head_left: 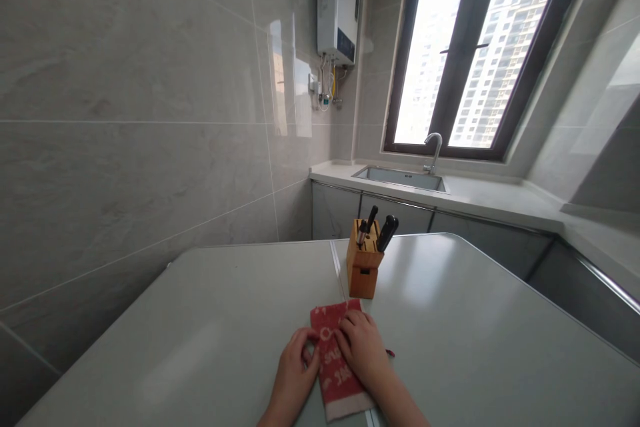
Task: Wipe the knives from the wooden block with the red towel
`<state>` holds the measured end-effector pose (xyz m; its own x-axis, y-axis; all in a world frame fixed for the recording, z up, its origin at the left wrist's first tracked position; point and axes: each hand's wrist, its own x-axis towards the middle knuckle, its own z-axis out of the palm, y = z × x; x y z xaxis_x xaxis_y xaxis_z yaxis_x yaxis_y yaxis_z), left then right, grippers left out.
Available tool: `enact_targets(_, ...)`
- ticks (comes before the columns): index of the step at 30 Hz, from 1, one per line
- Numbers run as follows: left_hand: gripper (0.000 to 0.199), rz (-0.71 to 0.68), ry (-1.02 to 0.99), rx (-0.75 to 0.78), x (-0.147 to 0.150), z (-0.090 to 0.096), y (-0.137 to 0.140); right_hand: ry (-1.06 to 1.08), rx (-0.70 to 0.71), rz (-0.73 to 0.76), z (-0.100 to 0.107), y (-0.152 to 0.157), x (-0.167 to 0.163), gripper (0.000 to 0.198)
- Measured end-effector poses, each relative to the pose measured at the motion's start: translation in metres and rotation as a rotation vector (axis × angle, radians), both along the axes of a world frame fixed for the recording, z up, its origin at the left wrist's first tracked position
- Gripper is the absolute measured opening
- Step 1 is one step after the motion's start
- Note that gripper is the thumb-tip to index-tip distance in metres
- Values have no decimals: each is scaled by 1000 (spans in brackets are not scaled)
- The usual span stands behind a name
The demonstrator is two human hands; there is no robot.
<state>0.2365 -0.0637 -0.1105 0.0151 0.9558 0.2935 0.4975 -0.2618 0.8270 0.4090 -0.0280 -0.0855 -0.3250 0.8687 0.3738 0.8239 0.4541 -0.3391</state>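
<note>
Red cloth [333, 363], hands [364, 345] touching; knife block [363, 275] just beyond, sink [400, 177] farther back.

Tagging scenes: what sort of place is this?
Most likely a kitchen: rectangular grey sink under the window, curved silver faucet, and a brown wooden knife block with black-handled knives.

- Head-worn view, looking forward and down over the glossy, pale-grey flat-topped table [240, 320] close below.
- It faces the dark-framed glass window [457, 63], farther off.

A kitchen: inset sink [400, 178], curved tap [438, 150], base cabinets [395, 210], wall-mounted heater [336, 7] and wooden knife block [364, 260].
</note>
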Motion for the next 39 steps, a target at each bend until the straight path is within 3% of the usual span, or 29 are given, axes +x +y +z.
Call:
enact_targets(6,14,-59,-12,48,3,4,-4,89,42,-16,-5,-1,2,13)
enact_targets(11,32,-88,-7,43,2,0,-3,273,168,-110,-11,6,5,28)
enact_targets(14,38,-108,-30,40,0,-2,-1,488,282,-314,-10,25,11,49)
enact_targets(17,34,-139,-72,39,1,-2,0,552,313,-493,-4,52,16,78)
enact_targets(22,30,-225,-132,49,1,3,-2,592,225,-511,7,95,19,105)
enact_targets(28,26,-43,-100,145,-2,1,1,720,240,-458,7,116,16,94)
enact_targets(35,14,178,-50,200,-11,2,4,704,26,-479,13,121,38,82)
enact_targets(39,15,212,-20,212,-14,-1,6,702,14,-478,16,120,51,75)
